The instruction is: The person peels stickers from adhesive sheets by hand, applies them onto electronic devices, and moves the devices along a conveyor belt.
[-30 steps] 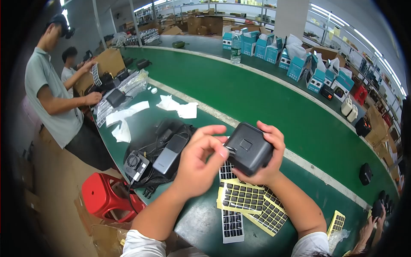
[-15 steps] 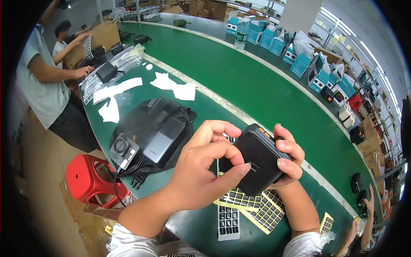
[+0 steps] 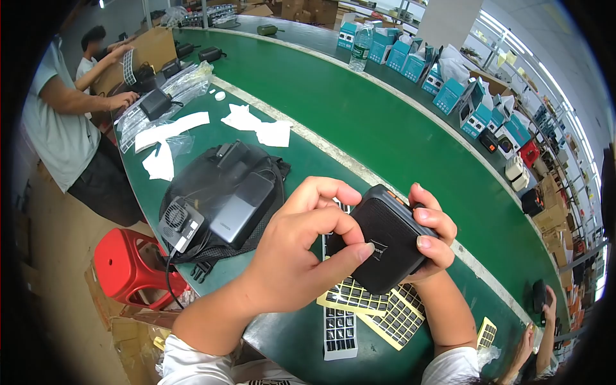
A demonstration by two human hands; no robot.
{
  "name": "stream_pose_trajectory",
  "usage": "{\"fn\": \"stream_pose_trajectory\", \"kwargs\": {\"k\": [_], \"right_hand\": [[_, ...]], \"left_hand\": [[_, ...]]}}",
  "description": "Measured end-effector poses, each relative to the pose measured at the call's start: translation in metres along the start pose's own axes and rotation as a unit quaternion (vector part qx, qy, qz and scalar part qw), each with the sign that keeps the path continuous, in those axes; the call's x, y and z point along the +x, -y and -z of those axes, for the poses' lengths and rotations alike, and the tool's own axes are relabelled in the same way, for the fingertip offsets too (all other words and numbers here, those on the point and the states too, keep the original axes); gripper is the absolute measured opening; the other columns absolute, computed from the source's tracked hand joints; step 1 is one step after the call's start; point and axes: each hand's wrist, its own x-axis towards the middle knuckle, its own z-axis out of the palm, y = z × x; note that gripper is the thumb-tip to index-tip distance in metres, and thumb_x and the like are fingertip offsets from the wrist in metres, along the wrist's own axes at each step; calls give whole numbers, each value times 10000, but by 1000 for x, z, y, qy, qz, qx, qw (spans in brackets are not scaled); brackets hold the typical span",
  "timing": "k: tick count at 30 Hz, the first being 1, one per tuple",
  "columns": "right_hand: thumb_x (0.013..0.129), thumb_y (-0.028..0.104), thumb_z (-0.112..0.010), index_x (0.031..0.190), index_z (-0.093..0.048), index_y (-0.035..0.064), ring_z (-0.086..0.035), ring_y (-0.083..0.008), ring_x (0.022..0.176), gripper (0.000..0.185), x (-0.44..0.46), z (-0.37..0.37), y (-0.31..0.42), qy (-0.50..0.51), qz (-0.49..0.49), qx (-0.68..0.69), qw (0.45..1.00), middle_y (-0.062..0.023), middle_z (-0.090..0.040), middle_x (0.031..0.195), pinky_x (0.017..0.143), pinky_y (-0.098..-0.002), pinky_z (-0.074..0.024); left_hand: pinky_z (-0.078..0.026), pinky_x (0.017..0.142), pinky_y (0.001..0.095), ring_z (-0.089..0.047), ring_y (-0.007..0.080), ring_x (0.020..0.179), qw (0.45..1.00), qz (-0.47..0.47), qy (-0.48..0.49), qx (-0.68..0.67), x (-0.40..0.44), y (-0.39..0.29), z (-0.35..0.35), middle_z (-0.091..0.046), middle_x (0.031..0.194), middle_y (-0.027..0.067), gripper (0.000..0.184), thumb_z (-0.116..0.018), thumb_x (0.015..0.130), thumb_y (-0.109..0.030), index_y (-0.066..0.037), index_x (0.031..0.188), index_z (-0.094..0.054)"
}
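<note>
My right hand [image 3: 435, 239] grips a small black speaker [image 3: 386, 260] from its far side, fingers wrapped over the edge. Orange buttons show on the speaker's top, and a small logo plate [image 3: 377, 251] sits on its mesh front. My left hand [image 3: 305, 247] is closed with bent fingers, the thumb tip at the plate's edge. Whatever lies between that thumb and forefinger is hidden. Beneath the hands lie yellow-backed sheets of small dark labels [image 3: 394, 321] and a white sheet of dark pieces [image 3: 340, 333], partly overlapping.
Left of my hands, a black mesh bag [image 3: 186, 196] carries a grey power bank [image 3: 240, 212] and a small fan device [image 3: 181, 224]. White paper scraps [image 3: 256, 125] lie beyond it. A red stool [image 3: 125, 266] stands by the table. Blue boxes [image 3: 452, 96] line the far side. Other people work at both ends.
The view has shifted slightly. My hands and the speaker keep nearly the same pose, with the thumb still at the logo plate. At far right, another person's hand now holds a dark object.
</note>
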Motion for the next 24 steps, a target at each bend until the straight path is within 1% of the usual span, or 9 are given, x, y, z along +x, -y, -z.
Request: {"fn": "stream_pose_trajectory", "kwargs": {"k": [9,24], "right_hand": [[763,126,-926,1355,-364,175,-480,-494,1389,818,1,4,-1,18,5,1,1000,-176,-422,1389,1140,-547,-488],[782,162,-921,1356,-382,184,-489,-500,1385,787,0,4,-2,28,15,-5,999,-174,-432,1410,1114,-527,-508]], "left_hand": [[-516,895,332,-650,207,987,999,11,34,-17,1,2,6,-562,1249,154,125,-825,829,-96,-60,871,-713],[-524,891,341,-646,225,1009,999,45,22,-4,0,-5,4,-560,1231,147,126,-820,820,-85,-60,843,-699]]}}
